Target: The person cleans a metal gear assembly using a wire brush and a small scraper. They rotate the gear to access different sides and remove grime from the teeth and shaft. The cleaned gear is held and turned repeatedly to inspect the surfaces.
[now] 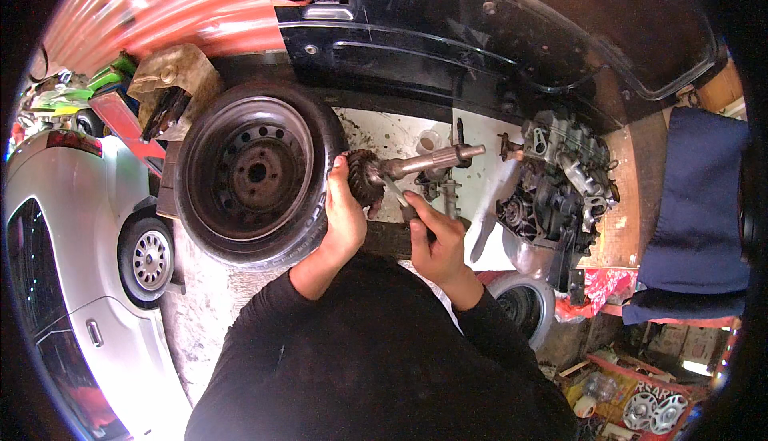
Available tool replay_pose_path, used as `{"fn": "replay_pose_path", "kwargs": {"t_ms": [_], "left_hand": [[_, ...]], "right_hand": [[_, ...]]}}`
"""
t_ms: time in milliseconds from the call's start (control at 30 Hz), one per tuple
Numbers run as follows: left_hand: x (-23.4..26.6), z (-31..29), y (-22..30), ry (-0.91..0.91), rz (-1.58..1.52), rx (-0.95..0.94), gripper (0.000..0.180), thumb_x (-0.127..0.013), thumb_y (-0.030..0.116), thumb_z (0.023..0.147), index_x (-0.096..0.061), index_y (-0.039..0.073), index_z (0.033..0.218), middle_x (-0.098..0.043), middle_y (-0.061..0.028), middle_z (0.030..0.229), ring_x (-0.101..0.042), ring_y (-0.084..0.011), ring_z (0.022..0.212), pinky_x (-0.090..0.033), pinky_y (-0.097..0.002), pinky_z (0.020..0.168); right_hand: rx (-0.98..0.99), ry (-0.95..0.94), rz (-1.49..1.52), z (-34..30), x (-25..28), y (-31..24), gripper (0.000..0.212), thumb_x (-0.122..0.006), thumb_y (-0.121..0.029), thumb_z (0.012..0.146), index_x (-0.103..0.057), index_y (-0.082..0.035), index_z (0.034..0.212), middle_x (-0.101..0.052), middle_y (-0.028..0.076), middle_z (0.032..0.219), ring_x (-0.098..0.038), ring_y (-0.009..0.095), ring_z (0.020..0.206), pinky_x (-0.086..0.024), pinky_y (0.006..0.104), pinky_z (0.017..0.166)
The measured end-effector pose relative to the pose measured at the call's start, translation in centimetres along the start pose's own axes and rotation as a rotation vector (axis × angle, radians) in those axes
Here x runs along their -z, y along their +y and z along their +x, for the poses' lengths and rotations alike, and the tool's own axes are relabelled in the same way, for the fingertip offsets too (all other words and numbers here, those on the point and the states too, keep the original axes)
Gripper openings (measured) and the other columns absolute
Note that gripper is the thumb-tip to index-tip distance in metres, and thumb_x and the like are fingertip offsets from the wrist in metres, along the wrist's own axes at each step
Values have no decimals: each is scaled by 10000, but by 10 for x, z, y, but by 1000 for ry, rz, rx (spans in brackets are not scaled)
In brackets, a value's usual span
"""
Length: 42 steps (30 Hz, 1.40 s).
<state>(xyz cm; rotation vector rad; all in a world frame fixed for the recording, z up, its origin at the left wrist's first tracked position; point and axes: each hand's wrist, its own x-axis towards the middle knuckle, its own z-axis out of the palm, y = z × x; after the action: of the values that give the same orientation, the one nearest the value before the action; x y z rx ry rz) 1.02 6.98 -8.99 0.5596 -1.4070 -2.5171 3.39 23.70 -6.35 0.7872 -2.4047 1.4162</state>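
I have my left grip holding the gear at centre, its shaft pointing toward three o'clock; my right grip pinches a tool, wheel at nine, engine at three

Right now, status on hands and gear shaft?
Left hand holding gear shaft by toothed end. Right hand pinching small tool beside it. Wheel close on left.

The gear shaft is extending between the wheel at left and the engine at right, which is resting on the table. The car is standing left of the wheel, a tire is sitting before the engine, and a panel is rising behind.
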Motion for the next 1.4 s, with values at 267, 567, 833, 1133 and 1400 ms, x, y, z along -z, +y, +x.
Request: {"fn": "replay_pose_path", "kwargs": {"t_ms": [267, 567, 833, 1133, 1400], "left_hand": [[-7, -3, 6, -25, -129, 47, 545, -374, 524, 1031, -642, 53, 1086, -668, -58, 950, -610, -159, 824, -493, -308, 753], [7, 2, 16, -162, -250, 195, 639, -345, 590, 1000, -667, 45, 1089, -710, -80, 945, -661, -200, 819, -523, -339, 753], [3, -3, 19, -179, -224, 199, 675, -293, 640, 978, -674, 94, 1086, -703, -26, 872, -630, -152, 699, -457, -288, 543], [6, -5, 7, -140, -226, 39, 693, -321, 626, 978, -603, 35, 1203, -674, -91, 1040, -636, -214, 958, -495, -364, 885], [4, 0, 24, -233, 171, -494, 795, -383, 679, 938, -543, -45, 1224, -618, -111, 1064, -596, -192, 978, -478, -324, 872]], "right_hand": [[-53, -67, 52, -3, -11, -2, 354, -552, -33, 931, -615, 43, 1271, -701, 247, 1114, -716, 358, 1004, -551, 370, 850], [-7, -92, 132, 1, -10, 0, 329, -549, -105, 979, -625, 68, 1247, -716, 247, 1032, -738, 312, 853, -545, 345, 753], [-79, -210, 63, 7, 10, -10, 390, -604, -54, 912, -638, -45, 1300, -722, 195, 1080, -735, 338, 895, -578, 367, 756], [-97, -154, 198, 1, -2, -11, 374, -578, -79, 949, -623, -23, 1317, -714, 229, 1105, -743, 312, 890, -565, 340, 783], [-186, -128, 223, -10, -7, -29, 388, -528, -174, 1009, -580, 70, 1305, -662, 148, 915, -640, 210, 841, -499, 313, 759]]}}
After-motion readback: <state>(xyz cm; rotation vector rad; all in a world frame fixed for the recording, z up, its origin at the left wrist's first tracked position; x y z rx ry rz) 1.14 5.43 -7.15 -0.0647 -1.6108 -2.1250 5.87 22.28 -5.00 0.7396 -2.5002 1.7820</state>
